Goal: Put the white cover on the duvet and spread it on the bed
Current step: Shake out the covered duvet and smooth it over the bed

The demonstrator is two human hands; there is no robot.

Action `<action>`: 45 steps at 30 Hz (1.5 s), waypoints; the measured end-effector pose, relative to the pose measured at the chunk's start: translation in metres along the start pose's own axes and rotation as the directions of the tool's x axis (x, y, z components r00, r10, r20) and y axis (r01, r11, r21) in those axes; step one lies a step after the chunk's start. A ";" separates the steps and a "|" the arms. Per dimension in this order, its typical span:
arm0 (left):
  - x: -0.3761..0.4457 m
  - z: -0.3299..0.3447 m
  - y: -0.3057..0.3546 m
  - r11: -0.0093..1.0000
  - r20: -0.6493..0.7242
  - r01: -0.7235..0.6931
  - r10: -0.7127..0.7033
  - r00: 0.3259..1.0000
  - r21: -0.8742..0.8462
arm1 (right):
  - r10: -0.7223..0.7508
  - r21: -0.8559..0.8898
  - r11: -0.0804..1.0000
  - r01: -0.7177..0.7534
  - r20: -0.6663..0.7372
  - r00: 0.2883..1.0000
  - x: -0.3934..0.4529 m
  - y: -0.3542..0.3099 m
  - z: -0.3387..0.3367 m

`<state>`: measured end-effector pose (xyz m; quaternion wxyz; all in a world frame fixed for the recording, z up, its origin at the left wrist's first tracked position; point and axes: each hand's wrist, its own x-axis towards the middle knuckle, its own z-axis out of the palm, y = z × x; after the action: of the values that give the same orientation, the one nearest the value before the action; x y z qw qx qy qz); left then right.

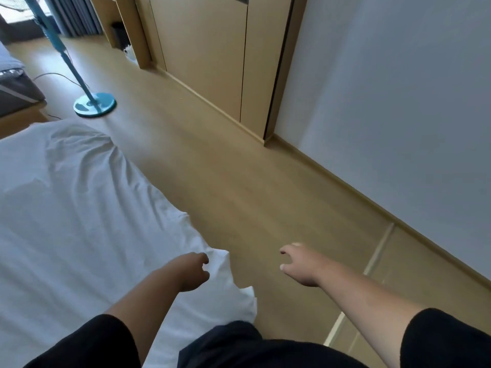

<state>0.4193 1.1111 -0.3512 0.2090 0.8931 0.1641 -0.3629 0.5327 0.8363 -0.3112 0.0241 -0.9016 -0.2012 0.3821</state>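
Nearest: black sleeves (87, 341) and dark clothing at the bottom edge, both forearms reaching out.

Left hand (192, 270): fingers curled and pinching the edge of the crumpled white fabric cover (79, 221), at a peak of cloth just past the fingertips. Grip looks small, thumb against fingers, not a full fistful.

Right hand (300, 264): fingers spread and loose, holding nothing, over the bare light-wood floor (225, 181). Well apart from the cloth, whose nearest edge lies to the left of its fingertips.

Cover runs from the left fingertips away and leftward, wrinkled, its right edge draped toward the floor. Can't tell whether the duvet is already inside, or how the bed lies under it.

Beyond the fingers: teal pedestal fan (94, 102) with cable, tan wooden wardrobe doors (204, 49), grey-white wall (398, 102) to the right of the right hand.

Step, my read: gathering the near edge or corner, either hunting the opening or about to spread.

Next move needs the right hand to come left and take a second hold further along the same edge, then lift and pull evenly. A one-handed pinch risks slipping or skewing the cloth.
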 end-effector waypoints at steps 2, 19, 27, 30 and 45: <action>0.033 -0.013 0.023 0.999 0.011 -0.028 0.028 1.000 0.026 | 0.006 -0.067 0.998 -0.008 -0.018 1.000 0.014 0.021 -0.023; 0.260 -0.296 0.170 0.974 -0.040 -0.124 0.134 0.990 0.190 | 0.181 0.131 0.977 -0.167 -0.108 0.977 0.217 0.138 -0.301; 0.349 -0.382 0.127 0.992 -0.072 0.106 -0.102 0.992 0.061 | -0.093 0.048 0.994 0.094 -0.030 0.995 0.410 0.067 -0.410; 0.361 -0.418 0.100 0.964 -0.069 0.263 -0.264 0.962 -0.029 | -0.187 -0.070 0.979 0.190 0.048 0.981 0.478 0.027 -0.464; 0.413 -0.547 -0.076 0.626 -0.093 0.425 -0.624 0.776 -0.653 | -0.579 -0.402 0.673 0.620 0.235 0.781 0.696 -0.303 -0.609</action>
<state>0.9838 1.5043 -0.3116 0.3343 0.7358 0.5570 -0.1915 1.2903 1.4473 -0.2944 -0.0742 -0.7467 -0.5708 0.3333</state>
